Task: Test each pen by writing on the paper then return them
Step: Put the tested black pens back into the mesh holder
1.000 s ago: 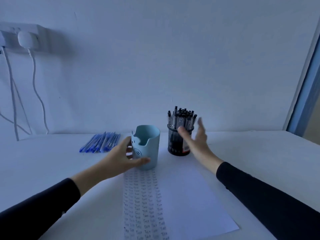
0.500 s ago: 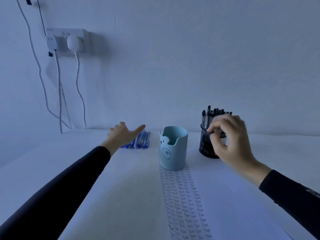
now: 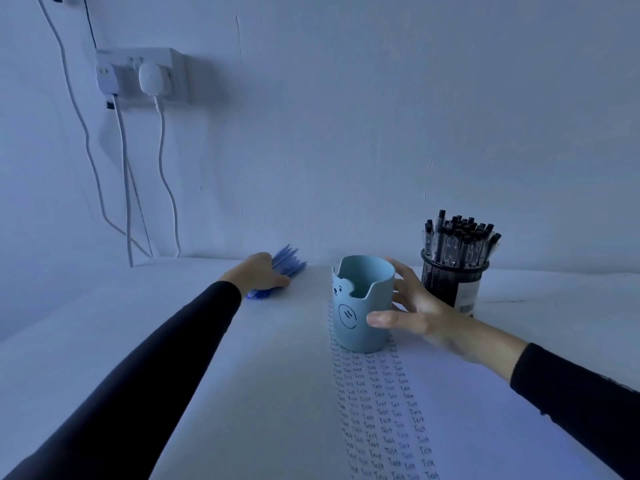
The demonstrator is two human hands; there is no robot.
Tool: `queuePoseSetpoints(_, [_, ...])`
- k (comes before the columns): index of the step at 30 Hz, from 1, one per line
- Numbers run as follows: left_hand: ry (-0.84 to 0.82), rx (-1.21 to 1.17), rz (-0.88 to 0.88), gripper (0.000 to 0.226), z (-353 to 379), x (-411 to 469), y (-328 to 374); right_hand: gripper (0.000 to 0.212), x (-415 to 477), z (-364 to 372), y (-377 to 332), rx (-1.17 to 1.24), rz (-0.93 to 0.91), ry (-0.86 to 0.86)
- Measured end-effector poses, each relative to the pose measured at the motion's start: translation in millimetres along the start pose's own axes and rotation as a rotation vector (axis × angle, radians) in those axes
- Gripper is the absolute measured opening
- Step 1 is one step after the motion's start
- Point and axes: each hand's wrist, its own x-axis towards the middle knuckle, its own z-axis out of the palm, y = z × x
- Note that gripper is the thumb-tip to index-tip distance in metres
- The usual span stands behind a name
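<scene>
Head view looks down over my two arms in dark sleeves, stretched out across the white counter (image 3: 86, 341). My left hand (image 3: 257, 274) lies on top of the loose bunch of blue pens (image 3: 290, 262) at the far left, near the wall. The thumb runs along the near side of the bunch and a few pen ends stick out below my wrist. The fingers are hidden behind the back of the hand, so I cannot tell whether they close round the pens.

My right hand (image 3: 426, 317) is spread wide around the light blue cup (image 3: 356, 336). The thumb lies straight against its front wall, and the fingers reach, fairly straight, past its right side toward the back.

The cup stands upright on the sheet of paper (image 3: 277, 393), at the far end of the columns of handwritten "Test" (image 3: 377, 410) that run down the sheet toward me. It has a small bear face and a notched rim.

Just right of my right hand stands a black mesh holder (image 3: 446, 285) packed with black pens (image 3: 457, 240), all upright. On the wall at upper left a socket (image 3: 138, 74) carries a white plug, and cables hang from it down to the counter.
</scene>
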Motion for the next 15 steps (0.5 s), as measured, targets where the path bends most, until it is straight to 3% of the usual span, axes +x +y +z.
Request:
queuePoseSetpoints(11, [-0.116,0.143,-0.021,0.04,-18.0,-3.7,-5.9,0.079,-1.0,7.0,-5.6,0.013,0.009,0.016])
queuePoseSetpoints(15, [-0.218,0.208,-0.032,0.045,-27.1,-14.5,-1.1,0.087,-8.0,-4.3,-12.0,-0.045,0.028,-0.025])
